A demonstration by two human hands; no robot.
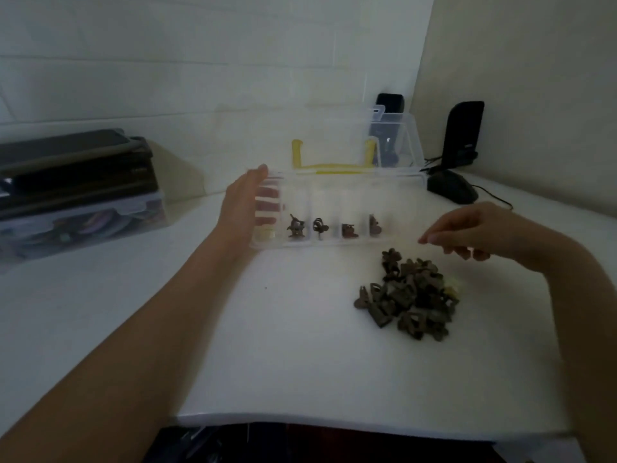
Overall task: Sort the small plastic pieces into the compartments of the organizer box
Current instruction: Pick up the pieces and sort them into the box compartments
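A clear organizer box (334, 243) lies across the white table, tilted up toward me. Four of its compartments each hold a dark brown piece (296, 227), and the leftmost holds a pale piece (264, 232). My left hand (242, 203) grips the box's left end, with its fingers showing through the plastic. A pile of dark brown plastic pieces (409, 294) lies in front of the box's right half, with a pale piece (451, 290) at its right edge. My right hand (467, 233) hovers above the pile by the box's right end, fingertips together and pointing left. Blur hides whether they pinch anything.
A larger clear case with a yellow handle (329, 167) stands behind the box. Black speakers (462, 135) and a black mouse (452, 188) sit at the back right. A stack of dark cases on a clear bin (83, 208) is at the left. The table edge (334, 421) runs near me.
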